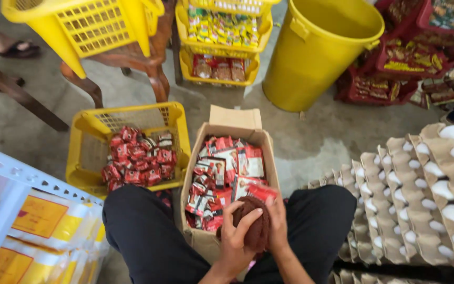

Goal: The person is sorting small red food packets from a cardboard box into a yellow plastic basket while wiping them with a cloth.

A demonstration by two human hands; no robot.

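Left hand (236, 236): fingers curled around a dark brown cloth (256, 227), gripping it from the person's left side, low in the view and between the knees.
Right hand (276, 221): closed on the other side of the same cloth; a red sachet (262, 191) is pinched at its fingertips, just above the cloth.
Brown cloth: bunched into a wad, pressed between both hands, directly over the near end of the cardboard box (228, 126).
Red sachet: tilted, touching the right fingers, lying over the box's near right corner.
Cardboard box: open, flaps up, standing on the floor between the person's legs; filled with loose red and white sachets (222, 171).
Yellow crate (88, 126): just left of the box, holding a heap of small red packets (135, 158).
Egg trays (421, 194): stacked at the person's right, white eggs showing in the top tray.
Yellow bin (316, 50): beyond the box, on the concrete floor.
Stacked yellow baskets (222, 39): farther back, holding packets.
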